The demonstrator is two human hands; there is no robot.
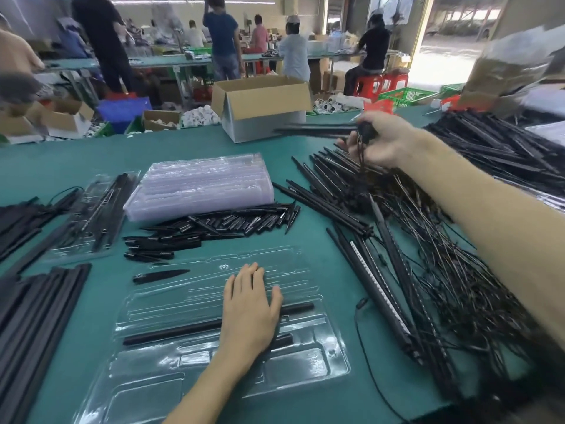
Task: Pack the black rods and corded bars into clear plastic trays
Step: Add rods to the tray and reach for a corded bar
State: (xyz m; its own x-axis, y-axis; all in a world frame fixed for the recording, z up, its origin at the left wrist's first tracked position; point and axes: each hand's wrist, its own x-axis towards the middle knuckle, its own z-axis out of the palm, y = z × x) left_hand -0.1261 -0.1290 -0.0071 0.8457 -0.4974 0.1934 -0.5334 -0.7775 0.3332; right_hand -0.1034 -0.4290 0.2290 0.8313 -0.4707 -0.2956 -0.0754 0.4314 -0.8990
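At the lower centre of the frame, a clear plastic tray (308,362) lies flat on the green table (76,166). It is thin, glossy and moulded with long narrow channels and several rectangular pockets. The left hand (249,313) rests palm down on it, fingers extended and close together, gripping nothing. One long black rod (171,332) sits in a channel and passes beneath the palm; a short black pointed piece (160,276) lies in the tray's upper left corner.

Along the lower left edge, a bundle of flat black bars (36,325) lies in parallel. To the right, a large heap of corded bars (406,270) spreads across the table: slim black bars with thin dark cords tangled over them, one bar showing a white strip along its side.

Mid-frame, a pile of short black pieces (214,228) lies just in front of a stack of empty clear trays (201,188). Left of the stack, a filled tray (91,215) holds several rods.

Upper right of centre, the right hand (385,142) is raised above the heap, fingers closed around a bunch of cords and a small dark end piece; black rods (315,130) extend to the left from it, blurred.

Beyond, an open cardboard box (260,105) stands on the table, and further black rods are heaped at the upper right.
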